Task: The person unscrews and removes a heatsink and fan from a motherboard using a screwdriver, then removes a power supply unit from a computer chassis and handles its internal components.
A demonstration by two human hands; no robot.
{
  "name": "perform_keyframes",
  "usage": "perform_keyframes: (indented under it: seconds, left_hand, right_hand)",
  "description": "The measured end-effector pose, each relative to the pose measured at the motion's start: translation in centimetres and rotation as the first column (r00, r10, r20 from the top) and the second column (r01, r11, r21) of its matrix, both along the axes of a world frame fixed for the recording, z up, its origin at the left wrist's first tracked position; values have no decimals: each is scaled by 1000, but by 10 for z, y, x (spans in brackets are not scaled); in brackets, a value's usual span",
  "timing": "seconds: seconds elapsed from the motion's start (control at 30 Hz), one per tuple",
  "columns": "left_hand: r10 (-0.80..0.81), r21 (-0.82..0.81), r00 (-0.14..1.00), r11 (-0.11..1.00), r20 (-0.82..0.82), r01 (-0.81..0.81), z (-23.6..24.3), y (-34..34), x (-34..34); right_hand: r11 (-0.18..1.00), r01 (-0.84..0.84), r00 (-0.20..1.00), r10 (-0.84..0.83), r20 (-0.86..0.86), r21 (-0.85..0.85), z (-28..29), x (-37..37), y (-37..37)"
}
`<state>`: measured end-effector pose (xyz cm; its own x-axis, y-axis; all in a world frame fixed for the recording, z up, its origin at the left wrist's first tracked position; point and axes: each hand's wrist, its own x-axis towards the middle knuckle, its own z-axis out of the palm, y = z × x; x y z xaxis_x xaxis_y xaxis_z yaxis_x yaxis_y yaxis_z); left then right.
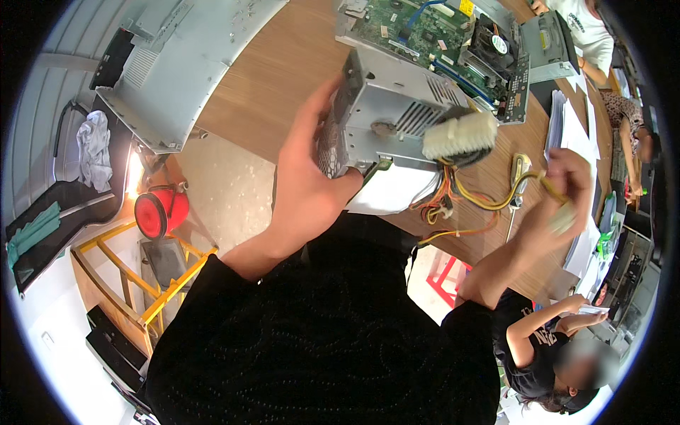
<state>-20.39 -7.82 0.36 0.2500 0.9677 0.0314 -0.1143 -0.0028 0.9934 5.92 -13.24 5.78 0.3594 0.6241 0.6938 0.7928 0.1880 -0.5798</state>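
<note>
My left hand (pixel 312 184) grips the near left side of a grey metal computer power supply (pixel 393 106) with vent slots, tilted up in front of me. A cream-white ribbed block (pixel 460 134), resembling brush bristles, sits against its right side. Yellow, red and orange power cables (pixel 453 191) hang below and run right. My right hand (pixel 567 184), slightly blurred, is closed on the yellow power cable (pixel 524 188); a pale piece, perhaps its connector, shows by the palm. Between the hands lies a screwdriver (pixel 520 170) with a yellow and grey handle.
Beyond the power supply stands an open computer case (pixel 411 32) with green board and fan. A metal cover (pixel 191 64) is at far left. Paper stacks (pixel 570 127) lie right. Co-workers sit at right. A red cylinder (pixel 161 211) and yellow frame (pixel 156 304) stand left.
</note>
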Motion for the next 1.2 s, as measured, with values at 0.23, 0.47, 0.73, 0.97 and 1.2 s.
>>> perform_keyframes:
  seconds: [0.23,0.47,0.73,0.97,1.2]
  left_hand:
    - [86,242,988,969,-127,-54,-8,-3,11]
    - [113,296,984,953,-138,-68,-11,-7,12]
    - [-10,119,999,993,43,5,-14,8,13]
    - [-11,-79,989,997,150,23,-18,10,15]
    - [86,-199,950,980,301,-26,-72,18,-7]
  right_hand:
    - [925,-32,899,192,393,-379,14,-66,-24]
    - [952,-91,978,30,-207,-294,-37,-69,-6]
    - [971,-238,807,179,-562,-33,-43,-59,0]
    - [952,-299,722,183,-667,-62,-43,-55,-4]
    - [967,-242,970,241,-12,-80,-44,-21,-18]
